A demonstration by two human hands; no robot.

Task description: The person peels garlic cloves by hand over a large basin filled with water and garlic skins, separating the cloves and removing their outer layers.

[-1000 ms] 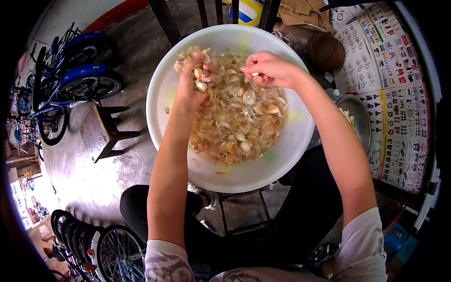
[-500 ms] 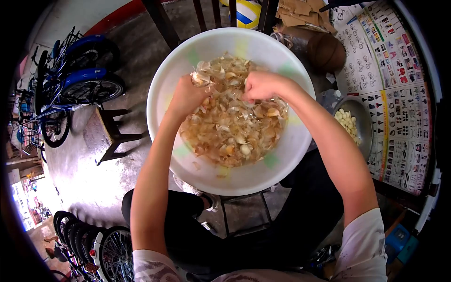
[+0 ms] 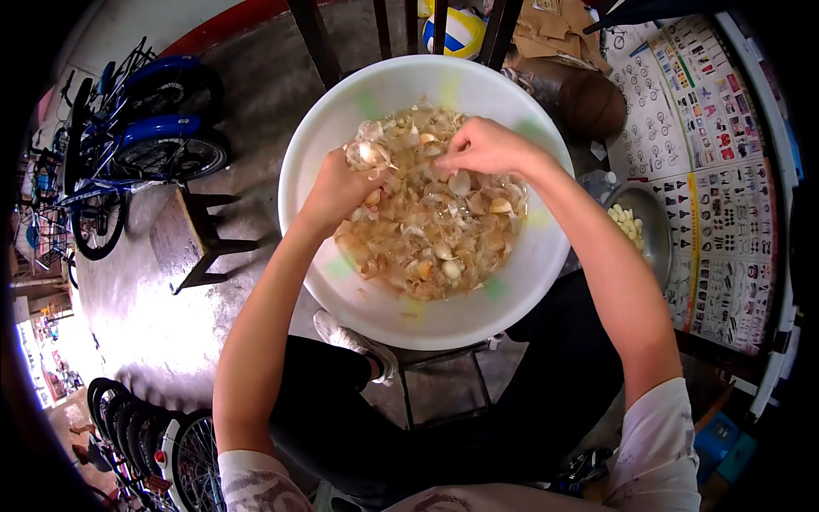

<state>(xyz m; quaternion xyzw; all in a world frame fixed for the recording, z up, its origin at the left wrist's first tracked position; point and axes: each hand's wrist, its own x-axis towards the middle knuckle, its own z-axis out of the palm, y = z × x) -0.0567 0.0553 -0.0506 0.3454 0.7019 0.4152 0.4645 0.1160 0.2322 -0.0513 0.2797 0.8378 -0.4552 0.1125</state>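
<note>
A wide white basin (image 3: 341, 320) holds water full of loose garlic skins (image 3: 401, 247) and some garlic cloves (image 3: 451, 270). Over its left side, my left hand (image 3: 339, 189) is closed around a clump of garlic (image 3: 368, 152), whose pale clove and papery skins stick out above the fingers. My right hand (image 3: 485, 149) is above the skins on the other side, thumb and fingertips pinched together. Whatever lies between those fingertips is too small to make out; a rounded piece of skin hangs just below them.
Right of the basin, a metal bowl (image 3: 655, 235) contains peeled garlic cloves (image 3: 626, 224). A table covered with printed sheets (image 3: 725, 222) stands beyond it. On the left are a wooden stool (image 3: 192, 239) and several bicycles (image 3: 166, 141). A volleyball (image 3: 455, 34) and a brown ball (image 3: 593, 102) lie behind.
The garlic clump in my left hand now shows more above the fingers. My right hand has lifted slightly, its fingers drawn into a pinch. The whole view has shifted a little.
</note>
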